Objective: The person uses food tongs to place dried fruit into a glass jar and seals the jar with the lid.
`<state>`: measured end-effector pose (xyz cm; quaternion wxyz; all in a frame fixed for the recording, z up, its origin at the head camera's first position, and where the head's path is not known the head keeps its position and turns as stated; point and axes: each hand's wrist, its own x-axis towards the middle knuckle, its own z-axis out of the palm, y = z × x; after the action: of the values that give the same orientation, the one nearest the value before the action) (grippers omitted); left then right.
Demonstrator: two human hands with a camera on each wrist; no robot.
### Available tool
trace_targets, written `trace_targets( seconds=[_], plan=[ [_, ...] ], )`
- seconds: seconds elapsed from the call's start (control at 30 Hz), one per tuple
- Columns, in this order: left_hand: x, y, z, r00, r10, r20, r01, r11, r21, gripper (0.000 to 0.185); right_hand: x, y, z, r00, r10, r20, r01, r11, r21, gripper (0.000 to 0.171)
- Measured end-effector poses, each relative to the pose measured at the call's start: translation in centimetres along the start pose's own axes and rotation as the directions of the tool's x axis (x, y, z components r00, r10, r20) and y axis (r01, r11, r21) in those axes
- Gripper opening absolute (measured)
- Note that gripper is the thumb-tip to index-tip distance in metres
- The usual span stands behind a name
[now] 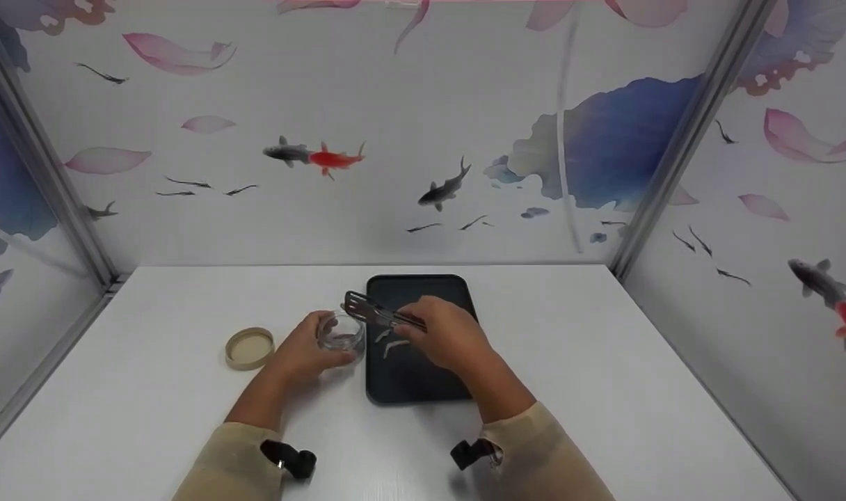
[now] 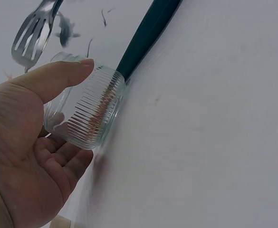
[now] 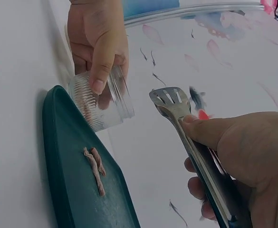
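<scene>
My left hand (image 1: 305, 351) grips a clear ribbed glass jar (image 1: 341, 332) beside the tray's left edge. Something brownish shows at the base of the jar (image 2: 89, 111) in the left wrist view. My right hand (image 1: 447, 334) holds metal slotted tongs (image 1: 374, 313), their heads above and beside the jar's mouth. Whether the tongs pinch anything, I cannot tell. Below them is a dark green tray (image 1: 423, 383). On it lie thin, brownish, dried-looking strips (image 3: 97, 173), close together; my right hand hides part of the tray.
A round tan lid (image 1: 250, 348) rests on the white table (image 1: 152, 403) to the left of my left hand. White panels (image 1: 395, 90) printed with fish and petals stand at the back and both sides, with metal posts (image 1: 694, 132) at the corners.
</scene>
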<state>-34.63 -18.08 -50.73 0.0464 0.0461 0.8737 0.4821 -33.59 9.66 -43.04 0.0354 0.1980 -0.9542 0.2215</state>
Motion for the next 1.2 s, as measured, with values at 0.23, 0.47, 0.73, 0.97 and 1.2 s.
trace_targets(
  seconds=[0.23, 0.47, 0.73, 0.97, 1.2],
  plan=[
    [-0.1, 0.0, 0.0, 1.0, 0.004, -0.006, -0.004, 0.999, 0.032, 0.102, -0.2, -0.3, 0.3, 0.999, -0.036, -0.001, 0.036, 0.999, -0.038, 0.034],
    [-0.2, 0.1, -0.1, 1.0, -0.007, -0.01, 0.007, 0.998, 0.054, 0.102, -0.1, -0.4, 0.6, 0.999, -0.043, 0.004, 0.043, 0.998, -0.04, 0.038],
    [-0.2, 0.2, 0.0, 1.0, -0.004, -0.017, 0.005, 0.999, 0.037, 0.1, 0.0, 0.0, 0.6, 1.0, 0.019, 0.006, -0.018, 1.0, -0.023, 0.06],
    [-0.2, 0.1, -0.1, 1.0, -0.004, -0.013, 0.004, 1.0, 0.017, 0.1, 0.1, 0.3, 0.2, 0.998, 0.066, 0.019, -0.066, 0.998, -0.013, 0.072],
    [-0.1, 0.1, -0.1, 1.0, -0.001, -0.015, 0.001, 1.0, 0.026, 0.1, 0.3, 1.2, -0.2, 0.996, 0.08, 0.028, -0.081, 0.997, 0.021, 0.07]
  ],
)
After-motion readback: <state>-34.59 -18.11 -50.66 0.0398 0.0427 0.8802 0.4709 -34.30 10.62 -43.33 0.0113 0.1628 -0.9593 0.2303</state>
